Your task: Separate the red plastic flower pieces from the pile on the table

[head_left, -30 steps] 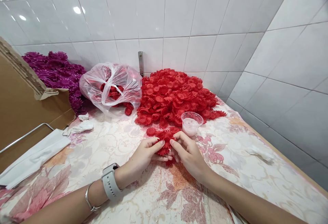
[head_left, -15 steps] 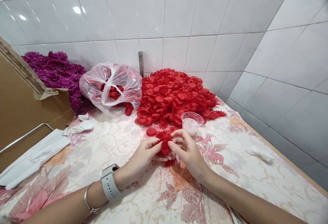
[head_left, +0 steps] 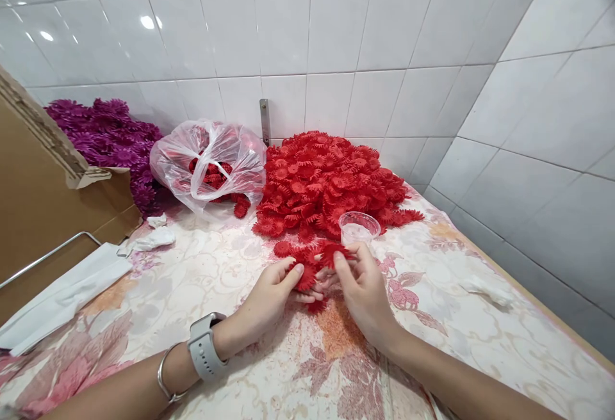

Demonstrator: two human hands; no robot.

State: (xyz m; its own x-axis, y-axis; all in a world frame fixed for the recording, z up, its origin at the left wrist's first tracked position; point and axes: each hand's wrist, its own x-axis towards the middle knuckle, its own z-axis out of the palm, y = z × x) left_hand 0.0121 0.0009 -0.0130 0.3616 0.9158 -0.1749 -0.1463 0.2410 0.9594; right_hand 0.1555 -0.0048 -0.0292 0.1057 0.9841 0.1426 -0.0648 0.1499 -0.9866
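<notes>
My left hand (head_left: 269, 298) pinches a small stack of red flower petal pieces (head_left: 305, 277) between thumb and fingers, low over the flowered tablecloth (head_left: 230, 266). My right hand (head_left: 364, 292) has lifted one red flower piece (head_left: 333, 254) off that stack and grips it by the fingertips, just in front of a small clear plastic cup (head_left: 359, 228). More loose red pieces (head_left: 294, 252) lie on the cloth right behind both hands. A big heap of red flower pieces (head_left: 331, 180) rises against the tiled wall behind the cup.
A clear plastic bag (head_left: 207, 161) with red pieces sits left of the heap. A purple flower pile (head_left: 108, 135) and a cardboard box (head_left: 43, 196) stand at the left, with white paper (head_left: 62, 292) in front. Tiled walls close the back and right.
My right hand has pulled one red piece up and away from the stack toward the cup. My left hand has stayed in place, still pinching the stack.
</notes>
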